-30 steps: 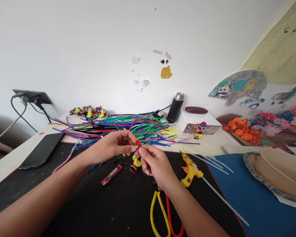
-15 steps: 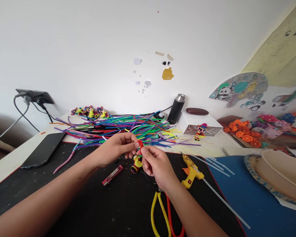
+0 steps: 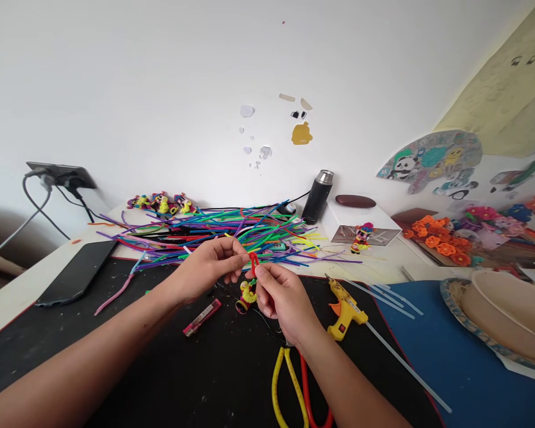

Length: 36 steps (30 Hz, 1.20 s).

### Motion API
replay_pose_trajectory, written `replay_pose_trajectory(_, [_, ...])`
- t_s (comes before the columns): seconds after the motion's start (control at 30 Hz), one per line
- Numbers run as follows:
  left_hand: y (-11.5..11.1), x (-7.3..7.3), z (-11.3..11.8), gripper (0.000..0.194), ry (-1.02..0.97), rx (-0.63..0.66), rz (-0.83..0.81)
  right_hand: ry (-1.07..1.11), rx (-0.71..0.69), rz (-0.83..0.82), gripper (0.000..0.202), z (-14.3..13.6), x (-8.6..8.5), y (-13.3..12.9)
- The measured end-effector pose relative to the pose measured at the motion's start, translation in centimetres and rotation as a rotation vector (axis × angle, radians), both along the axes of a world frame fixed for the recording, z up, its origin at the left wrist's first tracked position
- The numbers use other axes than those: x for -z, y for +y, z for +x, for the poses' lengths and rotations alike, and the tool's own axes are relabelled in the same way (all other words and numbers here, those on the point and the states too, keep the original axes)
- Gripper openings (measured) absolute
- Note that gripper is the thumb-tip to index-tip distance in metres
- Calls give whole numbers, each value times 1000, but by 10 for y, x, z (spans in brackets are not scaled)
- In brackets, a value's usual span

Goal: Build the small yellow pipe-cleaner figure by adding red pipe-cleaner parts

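A short red pipe cleaner point(image 3: 254, 259), bent into a narrow loop, stands between my two hands above the black mat. My left hand point(image 3: 220, 258) pinches it from the left with thumb and forefinger. From the right my right hand point(image 3: 282, 292) grips its lower end, its fingers curled. Just below and between them is a small yellow and pink pipe-cleaner figure point(image 3: 246, 295), partly hidden by my right hand; I cannot tell whether it touches the fingers. Behind my hands lies a heap of many-coloured pipe cleaners point(image 3: 232, 224).
A yellow glue gun point(image 3: 346, 310) lies right of my right hand, near clear glue sticks point(image 3: 395, 297). Scissors point(image 3: 289, 386) with yellow and red handles are by my right forearm. A pink box cutter point(image 3: 202, 317), a phone point(image 3: 76, 273) and a black flask point(image 3: 318, 197) are also there.
The red pipe cleaner now shows more clearly as an upright loop between the fingers. My hands have hardly moved; the view has shifted very slightly.
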State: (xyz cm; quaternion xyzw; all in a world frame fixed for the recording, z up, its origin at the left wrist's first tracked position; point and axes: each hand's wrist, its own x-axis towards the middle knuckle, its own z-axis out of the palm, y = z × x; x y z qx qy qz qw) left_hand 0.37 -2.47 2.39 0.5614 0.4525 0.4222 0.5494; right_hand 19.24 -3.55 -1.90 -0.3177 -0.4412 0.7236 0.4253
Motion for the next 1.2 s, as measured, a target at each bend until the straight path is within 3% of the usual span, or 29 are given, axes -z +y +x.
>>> replay_pose_trajectory(0.87, [0,1,1,36,-59,137,-55,71,-16,-64,43,-1,-4,0])
replay_pose_trajectory(1.2, [-4,9,4,31,-188,46,-130,56,4,-62,45,0,-6,0])
